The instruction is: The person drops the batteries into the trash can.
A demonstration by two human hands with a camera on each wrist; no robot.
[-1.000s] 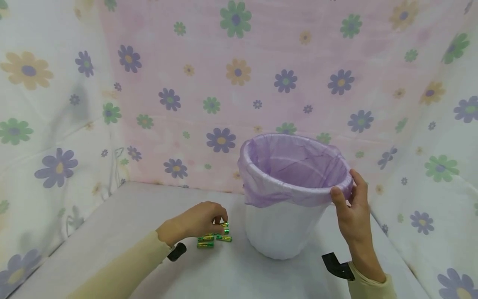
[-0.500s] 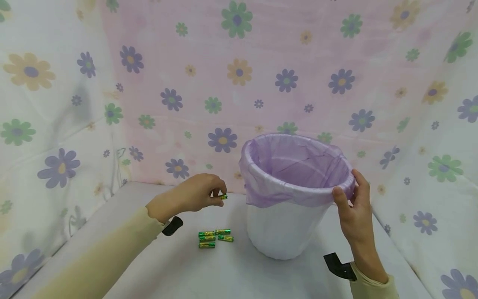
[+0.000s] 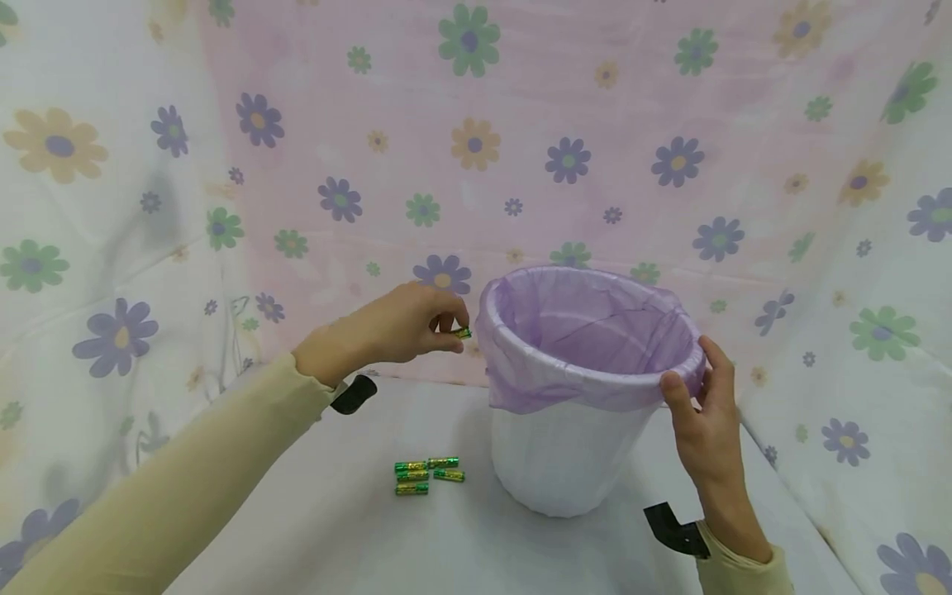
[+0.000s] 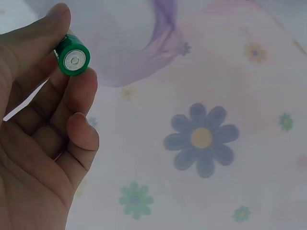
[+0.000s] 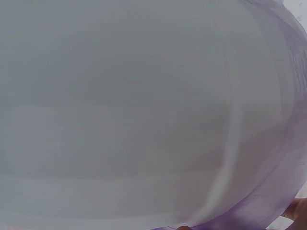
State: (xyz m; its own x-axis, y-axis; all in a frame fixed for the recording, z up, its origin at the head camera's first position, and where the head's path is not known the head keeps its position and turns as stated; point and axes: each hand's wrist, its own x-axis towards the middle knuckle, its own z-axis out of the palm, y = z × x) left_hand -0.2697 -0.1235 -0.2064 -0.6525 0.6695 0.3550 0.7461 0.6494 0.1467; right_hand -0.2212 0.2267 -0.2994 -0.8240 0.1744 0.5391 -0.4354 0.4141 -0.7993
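My left hand (image 3: 394, 325) pinches a small green and gold battery (image 4: 74, 60) between thumb and fingers, with the silver end pointing at the left wrist camera. It is raised above the table, just left of the bin's rim. A white trash bin (image 3: 561, 463) with a purple bag (image 3: 535, 392) folded over its rim stands tilted slightly. On its right side my right hand (image 3: 706, 434) grips the rim, thumb at the front. The bin's pale wall (image 5: 120, 120) fills most of the right wrist view. Several more batteries (image 3: 412, 489) lie on the table left of the bin.
A white cloth covers the table (image 3: 476, 554). Behind it hangs a pink flowered curtain (image 3: 416, 107), with white flowered cloth (image 3: 45, 198) at the left side and more at the right.
My left hand has picked a battery from the group on the table and lifted it up, then rightward to beside the bin's rim. My right hand keeps its grip on the bin.
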